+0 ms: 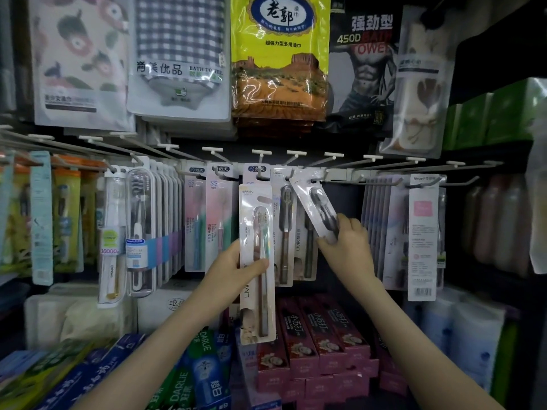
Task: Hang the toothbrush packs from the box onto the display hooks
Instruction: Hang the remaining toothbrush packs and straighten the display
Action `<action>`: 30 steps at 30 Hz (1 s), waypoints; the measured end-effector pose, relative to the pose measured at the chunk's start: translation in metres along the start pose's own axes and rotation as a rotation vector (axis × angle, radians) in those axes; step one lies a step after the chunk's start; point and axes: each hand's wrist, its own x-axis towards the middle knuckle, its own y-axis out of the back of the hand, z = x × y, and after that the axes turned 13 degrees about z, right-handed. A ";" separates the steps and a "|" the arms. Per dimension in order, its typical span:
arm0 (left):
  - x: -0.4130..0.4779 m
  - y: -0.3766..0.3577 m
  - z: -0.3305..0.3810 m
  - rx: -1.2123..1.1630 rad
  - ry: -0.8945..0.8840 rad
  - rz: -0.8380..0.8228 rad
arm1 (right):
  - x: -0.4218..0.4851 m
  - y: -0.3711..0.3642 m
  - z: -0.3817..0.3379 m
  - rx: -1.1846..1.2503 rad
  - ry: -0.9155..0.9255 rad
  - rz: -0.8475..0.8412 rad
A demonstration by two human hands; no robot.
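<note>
Toothbrush pack [256, 261] gripped upright, left hand [228, 270] | right hand [346, 244] pinches tilted pack [313, 208] | top seemingly hooked

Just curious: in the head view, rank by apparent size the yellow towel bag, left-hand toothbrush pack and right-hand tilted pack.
1. yellow towel bag
2. left-hand toothbrush pack
3. right-hand tilted pack (lower end covered)

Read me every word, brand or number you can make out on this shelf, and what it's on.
"SPRING", "LMK": toothbrush pack in the left hand.
"450D BATH", "强劲型": black towel pack.
"老郭": yellow pack.
"尚美优品", "BATH TOWEL": checked towel pack.
"DARLIE": green boxes.
"10000": white brush pack.
"Niepeth": pink-labelled pack.
Too small to read: tilted pack in the right hand.
</note>
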 end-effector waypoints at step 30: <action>-0.011 -0.054 0.023 0.265 -0.299 -0.057 | -0.043 0.038 -0.045 0.555 -0.092 -0.246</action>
